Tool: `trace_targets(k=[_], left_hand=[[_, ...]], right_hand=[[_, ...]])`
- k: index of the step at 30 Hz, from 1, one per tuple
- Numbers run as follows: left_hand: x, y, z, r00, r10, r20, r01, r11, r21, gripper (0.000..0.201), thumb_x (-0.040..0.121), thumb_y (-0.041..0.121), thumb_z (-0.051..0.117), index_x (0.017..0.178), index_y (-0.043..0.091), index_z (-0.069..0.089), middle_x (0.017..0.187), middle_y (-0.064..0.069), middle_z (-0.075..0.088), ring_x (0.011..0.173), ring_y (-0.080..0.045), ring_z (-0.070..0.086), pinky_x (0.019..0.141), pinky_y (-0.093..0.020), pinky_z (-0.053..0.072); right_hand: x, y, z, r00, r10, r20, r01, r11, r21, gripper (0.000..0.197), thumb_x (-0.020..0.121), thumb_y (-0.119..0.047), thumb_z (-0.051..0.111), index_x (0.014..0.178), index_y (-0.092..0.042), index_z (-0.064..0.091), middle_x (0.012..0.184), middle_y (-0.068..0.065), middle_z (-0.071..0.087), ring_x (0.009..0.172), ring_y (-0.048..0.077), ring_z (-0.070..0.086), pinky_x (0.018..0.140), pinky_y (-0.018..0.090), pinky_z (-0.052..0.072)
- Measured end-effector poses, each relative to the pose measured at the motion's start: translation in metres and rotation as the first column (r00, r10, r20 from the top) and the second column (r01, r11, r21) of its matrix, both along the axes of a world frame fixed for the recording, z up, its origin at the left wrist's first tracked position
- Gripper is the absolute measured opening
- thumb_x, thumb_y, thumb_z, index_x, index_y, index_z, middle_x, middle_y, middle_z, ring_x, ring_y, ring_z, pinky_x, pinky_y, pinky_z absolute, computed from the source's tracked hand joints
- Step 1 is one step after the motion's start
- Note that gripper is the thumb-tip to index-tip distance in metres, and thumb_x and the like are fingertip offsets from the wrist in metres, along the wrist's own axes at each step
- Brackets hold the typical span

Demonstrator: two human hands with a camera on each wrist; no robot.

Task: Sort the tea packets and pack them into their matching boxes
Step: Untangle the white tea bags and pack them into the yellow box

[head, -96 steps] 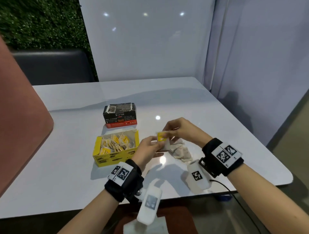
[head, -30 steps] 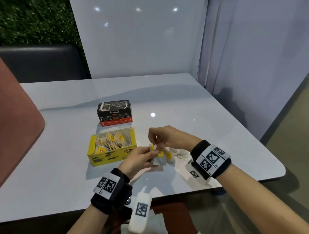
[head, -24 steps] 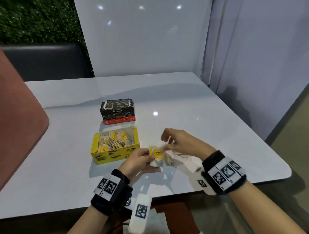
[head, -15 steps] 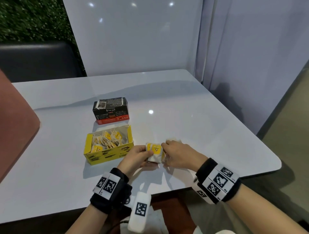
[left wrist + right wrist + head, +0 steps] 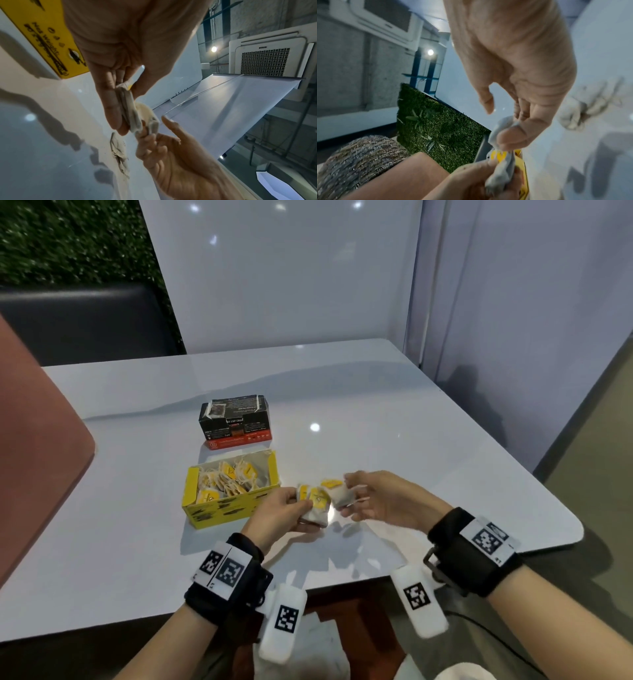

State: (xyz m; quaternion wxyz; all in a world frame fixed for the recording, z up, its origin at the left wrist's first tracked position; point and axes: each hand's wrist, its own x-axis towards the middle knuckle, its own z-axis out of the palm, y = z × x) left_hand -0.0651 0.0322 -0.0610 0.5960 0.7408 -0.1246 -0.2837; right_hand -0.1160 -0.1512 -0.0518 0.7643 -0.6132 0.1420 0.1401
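Note:
An open yellow box [image 5: 191,494] holds several tea bags with yellow tags [image 5: 233,481]. Behind it stands a closed black and red box [image 5: 236,422]. Just right of the yellow box, my left hand [image 5: 301,508] grips a small stack of yellow-tagged tea bags [image 5: 317,505] between thumb and fingers; the left wrist view shows the stack [image 5: 128,108] edge-on. My right hand [image 5: 349,494] pinches one more tea bag [image 5: 342,494] right beside the stack. In the right wrist view that bag [image 5: 501,127] sits between thumb and fingers.
The glossy white table [image 5: 428,457] mirrors the hands and bags below them. A white partition [image 5: 274,285] stands at the far edge. A reddish chair back [image 5: 34,457] is at the left, and the table's front edge [image 5: 342,583] runs under my wrists.
The right hand reached down to the table on the right, then came back to the left hand's stack. It now holds a tea bag lifted beside that stack.

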Motion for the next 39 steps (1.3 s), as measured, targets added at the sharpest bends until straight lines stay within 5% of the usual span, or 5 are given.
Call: trace_targets(k=[9, 13, 23, 33, 39], left_hand=[[-0.001, 0.004, -0.003, 0.998, 0.064, -0.025, -0.064, 0.998, -0.021, 0.017, 0.093, -0.002, 0.045, 0.08, -0.002, 0.057, 0.068, -0.008, 0.069, 0.065, -0.025, 0.071, 0.062, -0.031, 0.059], [0.0, 0.0, -0.007, 0.997, 0.073, 0.005, -0.073, 0.997, 0.0, 0.019, 0.093, 0.001, 0.048, 0.101, -0.011, 0.06, 0.092, -0.022, 0.069, 0.063, -0.019, 0.071, 0.059, -0.025, 0.059], [-0.002, -0.003, -0.014, 0.993, 0.109, -0.044, -0.113, 0.99, -0.08, 0.023, 0.093, 0.004, 0.05, 0.108, -0.014, 0.048, 0.105, -0.032, 0.064, 0.075, -0.027, 0.069, 0.062, -0.026, 0.059], [-0.008, -0.005, -0.011, 0.981, 0.02, -0.194, -0.058, 0.98, -0.189, 0.041, 0.101, 0.023, 0.033, 0.115, -0.005, 0.059, 0.103, -0.024, 0.067, 0.079, -0.021, 0.07, 0.075, -0.028, 0.056], [-0.013, -0.002, -0.01, 0.954, -0.058, -0.294, -0.01, 0.974, -0.227, 0.038, 0.097, 0.023, 0.044, 0.1, -0.011, 0.062, 0.092, -0.024, 0.07, 0.084, -0.028, 0.07, 0.072, -0.024, 0.058]], right_hand=[[0.0, 0.019, -0.021, 0.964, -0.194, 0.182, 0.209, 0.976, -0.066, 0.019, 0.08, 0.003, 0.067, 0.096, 0.001, 0.059, 0.084, 0.013, 0.064, 0.069, 0.014, 0.065, 0.064, 0.017, 0.054], [-0.002, 0.034, -0.024, 0.945, -0.302, 0.122, 0.305, 0.952, -0.008, 0.039, 0.075, 0.005, 0.072, 0.109, 0.003, 0.052, 0.09, 0.017, 0.061, 0.071, 0.023, 0.069, 0.064, 0.025, 0.059], [-0.008, 0.038, -0.027, 0.981, -0.191, 0.02, 0.19, 0.949, -0.251, 0.032, 0.077, -0.014, 0.075, 0.102, -0.002, 0.06, 0.08, 0.012, 0.06, 0.054, 0.013, 0.058, 0.04, 0.019, 0.044], [-0.005, 0.03, -0.015, 0.981, -0.149, 0.126, 0.177, 0.951, -0.253, 0.034, 0.075, -0.01, 0.075, 0.103, 0.002, 0.06, 0.084, 0.01, 0.065, 0.068, 0.019, 0.063, 0.06, 0.026, 0.053], [-0.002, 0.046, -0.026, 0.987, -0.026, 0.161, 0.121, 0.779, -0.615, 0.031, 0.075, -0.016, 0.076, 0.094, -0.004, 0.055, 0.073, 0.003, 0.059, 0.054, 0.014, 0.06, 0.049, 0.018, 0.05]])
